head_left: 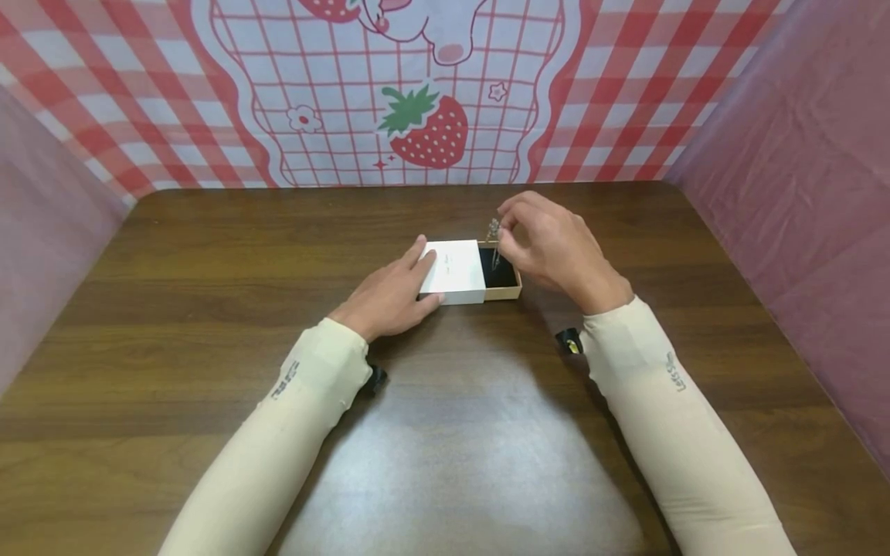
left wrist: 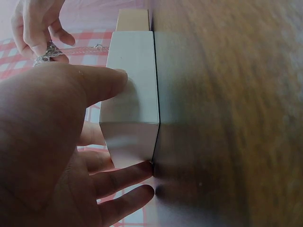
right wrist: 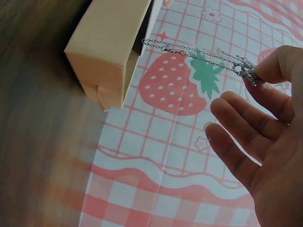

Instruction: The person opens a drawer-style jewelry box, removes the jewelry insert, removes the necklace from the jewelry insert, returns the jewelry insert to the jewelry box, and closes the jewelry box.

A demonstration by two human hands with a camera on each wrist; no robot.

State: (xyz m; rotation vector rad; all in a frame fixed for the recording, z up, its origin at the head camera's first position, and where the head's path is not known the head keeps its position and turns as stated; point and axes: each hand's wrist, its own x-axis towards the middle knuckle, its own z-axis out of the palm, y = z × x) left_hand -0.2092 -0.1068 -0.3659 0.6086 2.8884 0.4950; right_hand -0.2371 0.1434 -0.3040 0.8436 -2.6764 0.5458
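Observation:
A small white box sleeve (head_left: 452, 274) lies on the table, its tan inner drawer (head_left: 504, 293) slid partly out to the right. Black lining (head_left: 506, 276) shows inside the drawer. My left hand (head_left: 389, 300) grips the sleeve at its left end, thumb on the front wall and fingers around the top and far side. Above the drawer, my right hand (head_left: 556, 243) pinches a bunched silver chain (right wrist: 203, 56) between thumb and index finger; the other fingers are spread loosely. The chain's lower part hangs down into the drawer, where its end is hidden.
The brown wooden table (head_left: 208, 309) stretches around the box. Behind it hangs a red-and-white checked cloth (head_left: 334, 123) with a strawberry print. Pink cloths (head_left: 799, 193) flank both sides. A small tan ribbon tab (right wrist: 102, 98) sticks out of the drawer's end.

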